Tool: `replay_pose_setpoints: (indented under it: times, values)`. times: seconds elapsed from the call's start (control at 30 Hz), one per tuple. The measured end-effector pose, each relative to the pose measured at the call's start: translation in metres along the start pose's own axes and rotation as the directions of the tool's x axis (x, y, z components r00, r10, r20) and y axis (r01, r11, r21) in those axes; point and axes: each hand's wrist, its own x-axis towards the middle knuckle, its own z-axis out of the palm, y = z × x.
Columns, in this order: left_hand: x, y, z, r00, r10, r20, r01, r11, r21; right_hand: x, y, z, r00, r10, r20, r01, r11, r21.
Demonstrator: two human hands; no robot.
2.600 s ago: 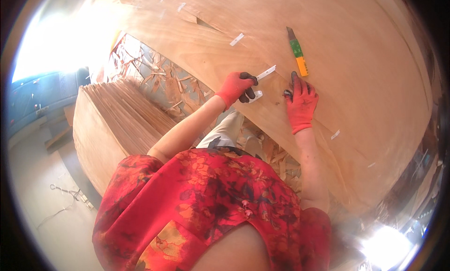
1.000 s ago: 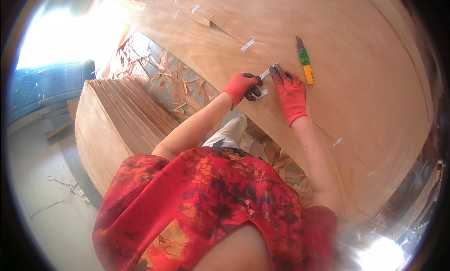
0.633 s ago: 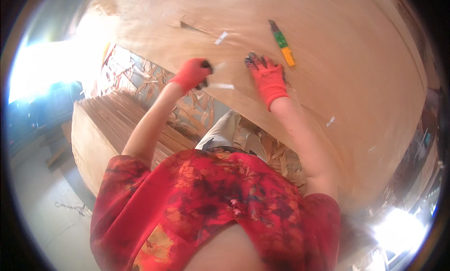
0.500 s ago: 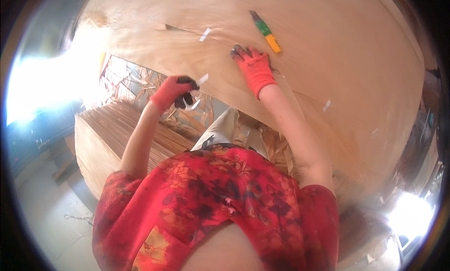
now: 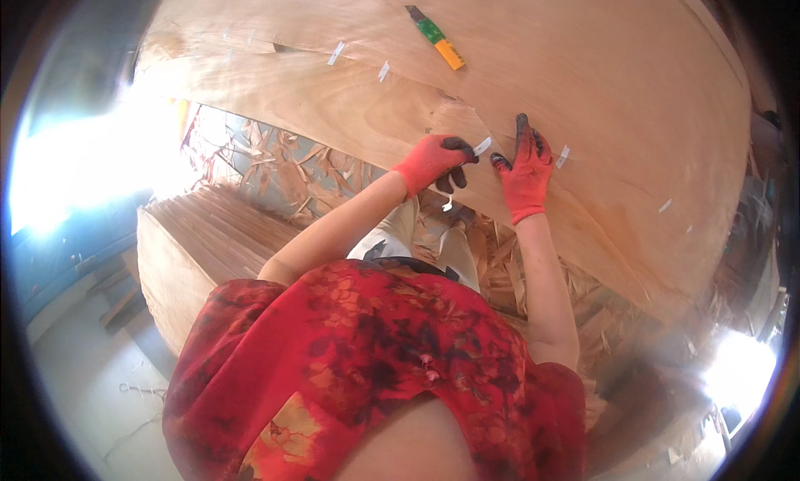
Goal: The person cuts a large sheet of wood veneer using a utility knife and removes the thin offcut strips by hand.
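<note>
My left hand (image 5: 437, 160), in a red glove with dark fingers, is closed on white tape (image 5: 482, 145); a short white end dangles below it. My right hand (image 5: 526, 173), gloved alike, rests just to its right on the pale wood veneer sheet (image 5: 625, 89), fingers apart, one stretched forward along a seam. Short white tape pieces (image 5: 383, 71) lie at several places on the sheet, one (image 5: 563, 156) beside my right hand. A utility knife (image 5: 435, 38) with a green and yellow handle lies above my hands, blade pointing away.
A thick stack of veneer sheets (image 5: 200, 248) stands at my lower left. Wood scraps (image 5: 308, 156) litter the floor beyond the sheet's near edge and around my legs. A blue surface (image 5: 58, 260) and a bright glare are at the left rim, with a thin cord (image 5: 137, 418) on the pale floor below.
The view has shifted, so the knife sits higher and further left. A tape piece now shows where my right hand was pressing. Both hands have since moved rightward along the sheet.
</note>
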Motion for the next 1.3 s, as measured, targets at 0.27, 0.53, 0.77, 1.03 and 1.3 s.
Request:
replay_pose_setpoints:
  times: [0.27,0.53,0.77,1.03,1.3]
  values:
    - [0.048,0.004,0.025,0.996,0.060,-0.068,-0.071,0.982,-0.173,-0.007,0.008,0.015,1.000,0.002,-0.011,-0.002,1.000,-0.018]
    - [0.061,-0.009,0.036,0.984,0.034,-0.176,-0.092,0.939,-0.332,-0.009,0.019,0.022,0.994,-0.094,0.062,0.096,0.995,-0.031]
    - [0.068,-0.013,0.033,0.978,0.031,-0.204,-0.093,0.949,-0.300,-0.008,0.015,0.012,0.992,-0.107,-0.062,0.103,0.993,-0.063]
    - [0.060,-0.002,0.033,0.980,0.047,-0.192,-0.090,0.970,-0.225,-0.001,0.015,0.012,0.978,-0.168,0.126,0.176,0.983,-0.055]
    - [0.032,-0.011,0.012,0.995,-0.093,-0.021,0.088,0.981,-0.175,-0.002,0.024,0.014,0.932,-0.333,0.144,0.355,0.919,-0.170]
